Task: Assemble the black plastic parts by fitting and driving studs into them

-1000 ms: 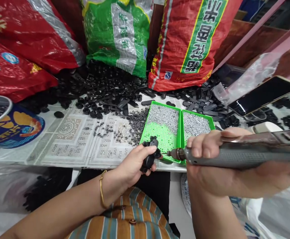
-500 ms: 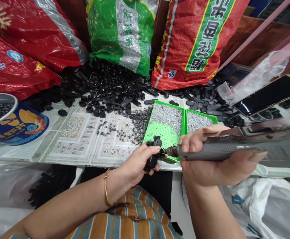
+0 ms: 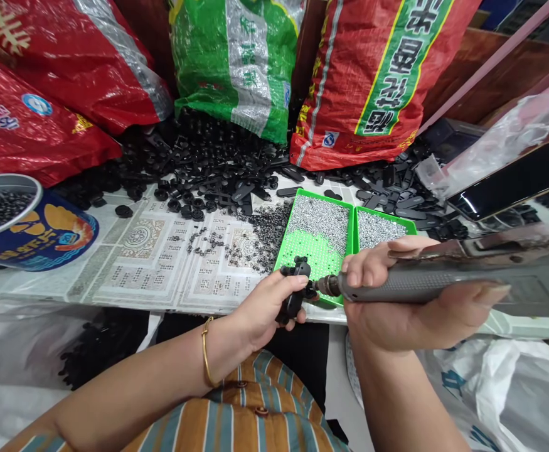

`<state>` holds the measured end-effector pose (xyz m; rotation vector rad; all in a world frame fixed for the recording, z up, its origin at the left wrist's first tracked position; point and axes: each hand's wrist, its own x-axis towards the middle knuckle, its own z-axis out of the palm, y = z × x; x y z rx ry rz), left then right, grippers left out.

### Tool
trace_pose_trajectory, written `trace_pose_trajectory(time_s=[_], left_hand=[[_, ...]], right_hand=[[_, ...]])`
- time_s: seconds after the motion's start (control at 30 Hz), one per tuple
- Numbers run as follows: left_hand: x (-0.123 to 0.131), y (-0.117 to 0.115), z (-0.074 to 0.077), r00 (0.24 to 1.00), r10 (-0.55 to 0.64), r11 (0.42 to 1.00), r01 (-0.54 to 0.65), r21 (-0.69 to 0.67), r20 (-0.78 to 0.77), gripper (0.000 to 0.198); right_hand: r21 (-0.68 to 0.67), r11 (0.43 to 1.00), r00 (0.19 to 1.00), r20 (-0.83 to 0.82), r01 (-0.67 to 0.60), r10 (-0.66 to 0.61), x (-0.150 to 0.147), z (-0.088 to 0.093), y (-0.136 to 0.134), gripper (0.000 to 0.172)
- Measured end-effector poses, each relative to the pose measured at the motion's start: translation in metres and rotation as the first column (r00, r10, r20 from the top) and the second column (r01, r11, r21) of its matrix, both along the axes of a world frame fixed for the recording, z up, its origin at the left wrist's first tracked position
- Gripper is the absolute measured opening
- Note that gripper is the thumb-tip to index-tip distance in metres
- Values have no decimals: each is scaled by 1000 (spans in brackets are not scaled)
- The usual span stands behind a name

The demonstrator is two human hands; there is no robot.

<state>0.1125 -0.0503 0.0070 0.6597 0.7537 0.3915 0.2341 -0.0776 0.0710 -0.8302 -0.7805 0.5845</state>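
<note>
My left hand (image 3: 267,304) is closed around a small black plastic part (image 3: 293,301), held above the table's front edge. In my right hand (image 3: 396,314) is a grey electric screwdriver (image 3: 410,282), lying level with its metal chuck (image 3: 328,285) pointing left. The tip meets the right side of the black part; the exact contact point is too small to make out. Just behind the hands lies a green tray (image 3: 281,248) with silver screws piled in its far part. A second green tray (image 3: 408,224) with screws adjoins it on the right.
Black plastic parts (image 3: 227,169) cover the table's rear, below a green sack (image 3: 208,63) and red sacks (image 3: 340,81). A blue tub (image 3: 62,235) of small dark pieces stands left. At right is a phone (image 3: 514,182). Small black pieces (image 3: 269,226) lie beside the tray.
The view has shifted slightly, so the scene sits a little further right. Both hands keep their grips, and the screwdriver remains against the black part.
</note>
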Motion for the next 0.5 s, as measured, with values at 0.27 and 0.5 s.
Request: trace_pose_trajectory(time_s=[0.27,0.5], left_hand=[[1,1,2,1000,7,1000,-7,6,-8,24],[0,0,0,1000,5,1000,-5,-2,-7,26]], right_hand=[[-15,1000,1000,10,-18,18,-3,1,-3,40],[-22,999,999,21,-27,28,-3,1,-2,40]])
